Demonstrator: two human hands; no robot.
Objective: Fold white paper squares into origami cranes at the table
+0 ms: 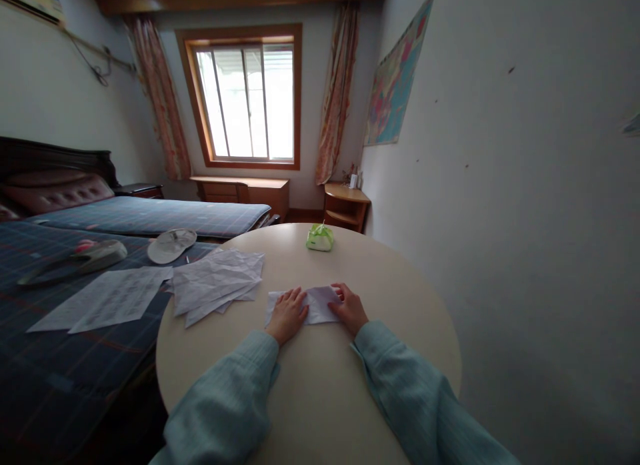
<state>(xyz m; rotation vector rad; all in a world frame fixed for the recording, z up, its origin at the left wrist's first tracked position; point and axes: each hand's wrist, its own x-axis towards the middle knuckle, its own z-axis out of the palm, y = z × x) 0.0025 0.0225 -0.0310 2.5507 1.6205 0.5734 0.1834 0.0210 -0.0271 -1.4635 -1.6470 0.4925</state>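
Observation:
A folded sheet of white paper (319,306) lies on the round cream table in front of me. My left hand (289,315) rests flat on its left part, fingers stretched out and pointing away from me. At the right end, my right hand (350,308) has its fingers curled over the paper's edge, with the thumb on the near side. The paper's middle shows between the two hands, and its right edge is partly hidden by my fingers.
Creased paper sheets (215,281) are piled at the table's left edge. A green tissue pack (319,238) stands at the far side. On the bed to the left lie printed sheets (120,295), a cap (173,245) and a bag-like item (100,255). A wall is close on the right.

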